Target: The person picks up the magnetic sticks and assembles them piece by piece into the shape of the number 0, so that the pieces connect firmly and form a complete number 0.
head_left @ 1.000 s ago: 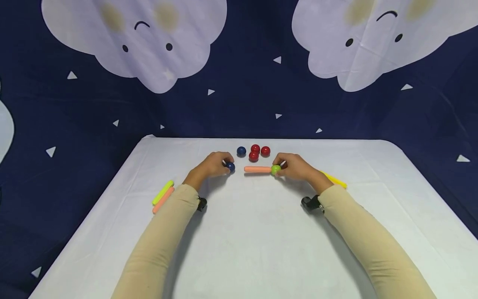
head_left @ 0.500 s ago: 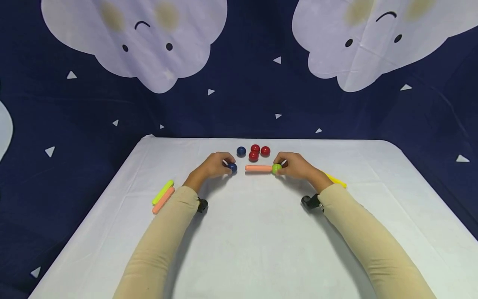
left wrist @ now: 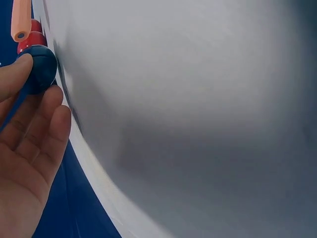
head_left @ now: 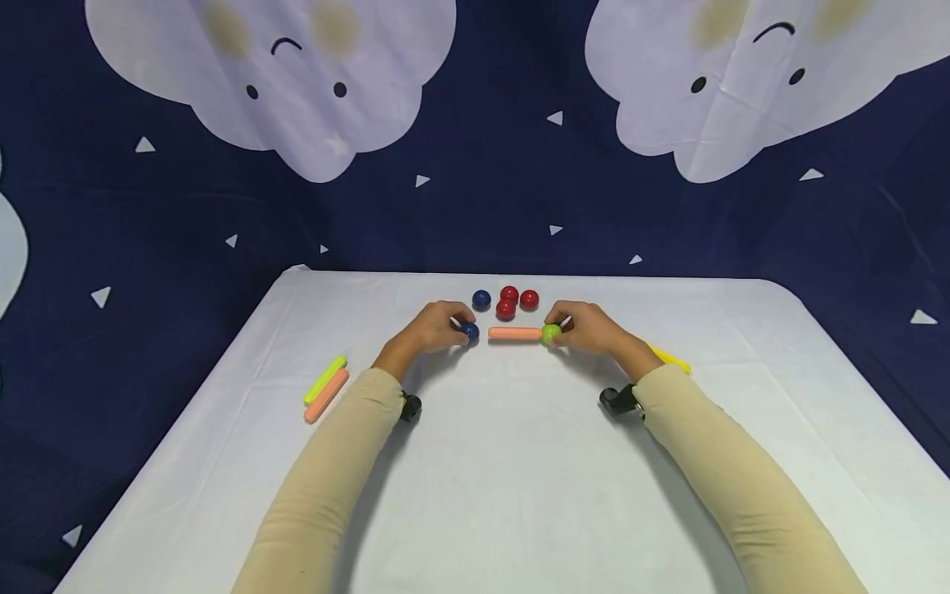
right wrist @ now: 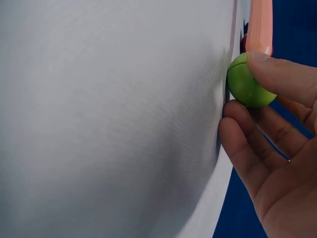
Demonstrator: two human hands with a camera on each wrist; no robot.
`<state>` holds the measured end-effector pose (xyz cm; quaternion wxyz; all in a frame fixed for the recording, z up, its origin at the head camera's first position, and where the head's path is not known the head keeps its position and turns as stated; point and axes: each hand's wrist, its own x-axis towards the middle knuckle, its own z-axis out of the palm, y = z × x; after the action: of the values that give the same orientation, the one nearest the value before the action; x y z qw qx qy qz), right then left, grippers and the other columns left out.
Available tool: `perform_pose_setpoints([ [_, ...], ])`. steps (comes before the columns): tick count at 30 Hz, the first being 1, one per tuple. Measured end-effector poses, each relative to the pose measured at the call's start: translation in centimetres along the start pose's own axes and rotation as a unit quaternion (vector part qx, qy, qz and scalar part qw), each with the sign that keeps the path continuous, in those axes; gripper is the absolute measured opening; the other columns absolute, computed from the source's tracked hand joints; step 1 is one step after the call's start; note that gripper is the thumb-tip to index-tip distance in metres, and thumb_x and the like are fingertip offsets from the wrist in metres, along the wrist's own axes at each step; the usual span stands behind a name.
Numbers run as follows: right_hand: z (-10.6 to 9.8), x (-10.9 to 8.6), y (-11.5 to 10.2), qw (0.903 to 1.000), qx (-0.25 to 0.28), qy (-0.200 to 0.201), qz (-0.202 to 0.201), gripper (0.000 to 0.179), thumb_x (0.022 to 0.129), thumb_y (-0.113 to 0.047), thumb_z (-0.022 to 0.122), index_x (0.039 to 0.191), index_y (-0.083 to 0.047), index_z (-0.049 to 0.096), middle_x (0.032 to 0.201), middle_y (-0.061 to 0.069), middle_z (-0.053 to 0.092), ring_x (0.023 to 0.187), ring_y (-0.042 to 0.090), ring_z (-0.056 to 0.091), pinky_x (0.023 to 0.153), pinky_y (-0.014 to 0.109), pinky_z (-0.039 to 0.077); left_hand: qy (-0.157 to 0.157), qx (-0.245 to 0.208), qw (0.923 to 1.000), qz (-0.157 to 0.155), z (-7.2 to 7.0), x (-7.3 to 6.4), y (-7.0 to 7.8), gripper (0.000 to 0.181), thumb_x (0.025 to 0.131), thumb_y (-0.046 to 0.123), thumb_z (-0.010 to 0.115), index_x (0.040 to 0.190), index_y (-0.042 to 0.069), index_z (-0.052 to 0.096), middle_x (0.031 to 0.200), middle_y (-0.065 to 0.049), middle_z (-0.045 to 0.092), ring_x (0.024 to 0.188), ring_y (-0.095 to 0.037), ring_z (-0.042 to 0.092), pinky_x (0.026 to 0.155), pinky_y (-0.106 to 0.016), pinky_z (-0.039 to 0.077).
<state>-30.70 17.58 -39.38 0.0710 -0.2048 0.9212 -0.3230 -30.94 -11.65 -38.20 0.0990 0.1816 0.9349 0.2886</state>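
Observation:
My left hand (head_left: 436, 325) pinches a dark blue ball (head_left: 470, 332) between thumb and fingers near the table's back. To its right, my right hand (head_left: 590, 330) grips a green ball (head_left: 551, 334) the same way. A salmon-pink stick (head_left: 514, 333) juts leftward from the green ball, lying level and casting a shadow just below it. Its free end points at the blue ball, with a small gap between them. In the left wrist view, that stick end (left wrist: 21, 35) shows a small dark hole. Thumb and fingertips cover part of the blue ball (left wrist: 43, 72).
Behind the stick sit another blue ball (head_left: 482, 299) and several red balls (head_left: 506, 309) in a cluster. A lime-yellow stick (head_left: 325, 380) and a second salmon-pink stick (head_left: 326, 396) lie at left. A yellow stick (head_left: 670, 360) is partly hidden behind the right forearm.
My left hand has moved a little to the right with the blue ball, narrowing the gap to the stick's end. The right hand, green ball and stick have hardly moved.

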Motion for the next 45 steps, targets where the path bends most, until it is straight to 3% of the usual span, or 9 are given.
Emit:
perform_pose_setpoints([
  [14, 0.1, 0.5, -0.5, 1.0, -0.002, 0.002, 0.005, 0.025, 0.086, -0.008, 0.074, 0.109, -0.006, 0.065, 0.114, 0.015, 0.07, 0.101, 0.028, 0.066, 0.083, 0.036, 0.054, 0.004, 0.001, 1.0, 0.007, 0.5, 0.5, 0.9, 0.033, 0.086, 0.008, 0.072, 0.119, 0.007, 0.066, 0.121, -0.015, 0.07, 0.113, -0.027, 0.065, 0.101, -0.039, 0.049],
  [45, 0.5, 1.2, -1.0, 0.9997, -0.011, -0.013, 0.015, 0.026, 0.088, -0.011, 0.073, 0.112, -0.006, 0.064, 0.116, 0.015, 0.069, 0.104, 0.028, 0.065, 0.094, 0.043, 0.053, 0.01, -0.011, 0.9998, -0.016, 0.3, 0.6, 0.0, 0.036, 0.089, 0.007, 0.07, 0.125, 0.007, 0.064, 0.126, -0.015, 0.068, 0.116, -0.028, 0.064, 0.103, -0.04, 0.048],
])
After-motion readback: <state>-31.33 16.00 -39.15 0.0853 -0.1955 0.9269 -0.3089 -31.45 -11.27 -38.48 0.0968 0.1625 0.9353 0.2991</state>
